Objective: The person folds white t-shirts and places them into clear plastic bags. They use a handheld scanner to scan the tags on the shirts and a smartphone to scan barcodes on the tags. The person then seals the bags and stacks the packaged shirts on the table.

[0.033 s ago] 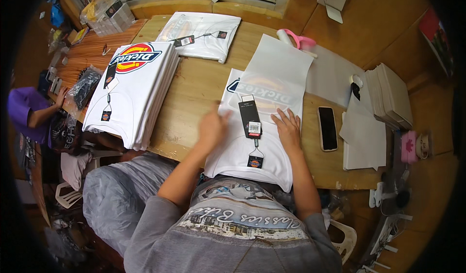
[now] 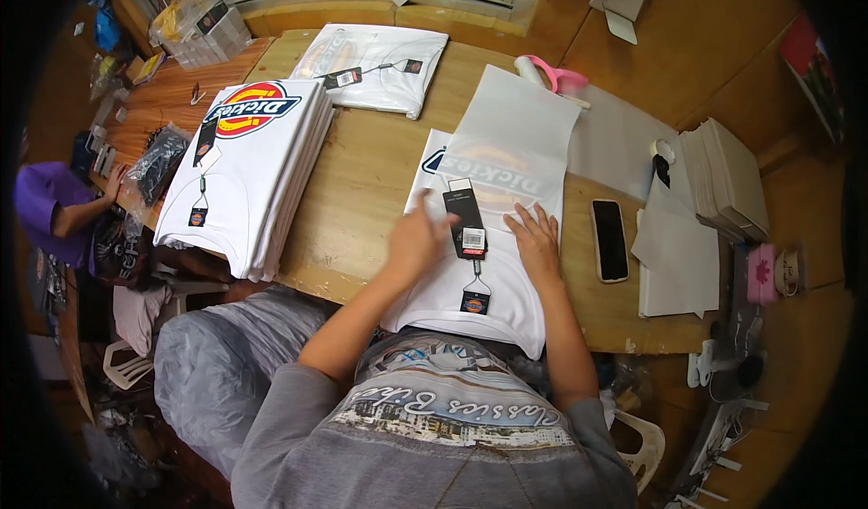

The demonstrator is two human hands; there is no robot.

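Observation:
In front of me lies a folded white T-shirt (image 2: 506,301) with a printed logo. A translucent sheet (image 2: 520,111) covers its upper part, and the logo shows faintly through. A black hang tag (image 2: 464,215) with a white sticker rests on the shirt, tied by a cord to the dark neck label (image 2: 475,302). My right hand (image 2: 535,238) lies flat with spread fingers on the shirt at the sheet's lower edge. Just left of the tag is my left hand (image 2: 418,242), slightly blurred, thumb and forefinger apart; nothing shows in its grasp.
A stack of folded white T-shirts (image 2: 253,179) stands at left, with a bagged shirt (image 2: 380,61) behind. A phone (image 2: 610,240), paper sheets (image 2: 678,269) and a pink tape dispenser (image 2: 562,77) are on the table. Another person's purple sleeve (image 2: 50,197) shows at far left.
My left hand has moved a little to the right, closer to the hang tag. The right hand stays in place on the shirt.

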